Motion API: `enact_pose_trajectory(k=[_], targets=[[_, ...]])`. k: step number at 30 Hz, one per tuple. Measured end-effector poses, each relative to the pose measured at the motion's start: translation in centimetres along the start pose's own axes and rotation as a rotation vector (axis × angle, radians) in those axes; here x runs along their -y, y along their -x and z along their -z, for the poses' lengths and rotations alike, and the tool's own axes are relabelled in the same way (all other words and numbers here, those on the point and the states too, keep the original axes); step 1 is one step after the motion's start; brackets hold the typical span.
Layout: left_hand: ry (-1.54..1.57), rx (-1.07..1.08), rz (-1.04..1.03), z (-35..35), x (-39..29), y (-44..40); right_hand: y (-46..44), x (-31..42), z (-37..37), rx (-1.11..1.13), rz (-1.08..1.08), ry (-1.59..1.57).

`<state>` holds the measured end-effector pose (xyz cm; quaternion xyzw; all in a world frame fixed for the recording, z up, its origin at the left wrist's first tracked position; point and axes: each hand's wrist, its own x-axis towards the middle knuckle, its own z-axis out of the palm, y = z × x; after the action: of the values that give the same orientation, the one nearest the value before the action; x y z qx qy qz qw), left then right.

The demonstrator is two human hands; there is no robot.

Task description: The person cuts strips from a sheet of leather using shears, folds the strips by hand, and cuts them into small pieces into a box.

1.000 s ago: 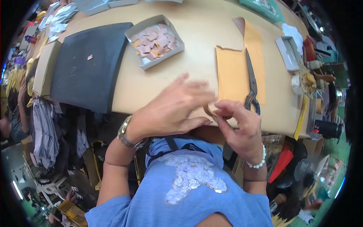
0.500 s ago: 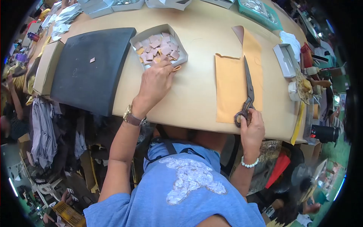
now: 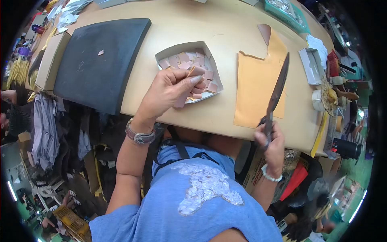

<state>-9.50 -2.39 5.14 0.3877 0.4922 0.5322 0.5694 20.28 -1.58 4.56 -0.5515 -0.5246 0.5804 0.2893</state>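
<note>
white box (image 3: 212, 58) partly behind left fingers (image 3: 186, 85) around pink pieces (image 3: 197, 71), right fingers (image 3: 277, 130) around scissors (image 3: 278, 89)

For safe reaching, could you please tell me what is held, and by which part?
Scissors by the handles, in the right hand; thin brownish material pinched in the left hand, exact part unclear.

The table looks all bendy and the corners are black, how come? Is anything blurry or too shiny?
In the head view, a very wide lens probably bends the table and blackens the corners; the scissors look fairly clear, the clutter at lower right is smeary, and the strip light at lower left glares white.
</note>
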Motion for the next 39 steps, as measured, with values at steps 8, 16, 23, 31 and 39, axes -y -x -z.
enact_pose_trajectory(k=[8,16,23,31,39], targets=[[0.226,0.070,0.162,2.1,-0.8,-1.6,2.3,-2.0,-4.2,0.583,-0.267,-0.501],[0.275,0.134,0.168,3.3,-1.1,-1.3,2.6,-1.4,-5.9,0.704,-0.350,-0.685],[-0.005,0.162,0.199,3.4,-1.7,-1.0,2.4,-0.9,-6.6,0.659,-0.345,-0.751],[-0.162,0.183,0.206,3.6,-2.0,-1.4,1.8,-0.6,-7.3,0.706,-0.341,-0.607],[-0.127,0.124,0.218,3.7,-1.8,-1.9,2.5,-2.4,-7.4,0.552,-0.213,-0.413]])
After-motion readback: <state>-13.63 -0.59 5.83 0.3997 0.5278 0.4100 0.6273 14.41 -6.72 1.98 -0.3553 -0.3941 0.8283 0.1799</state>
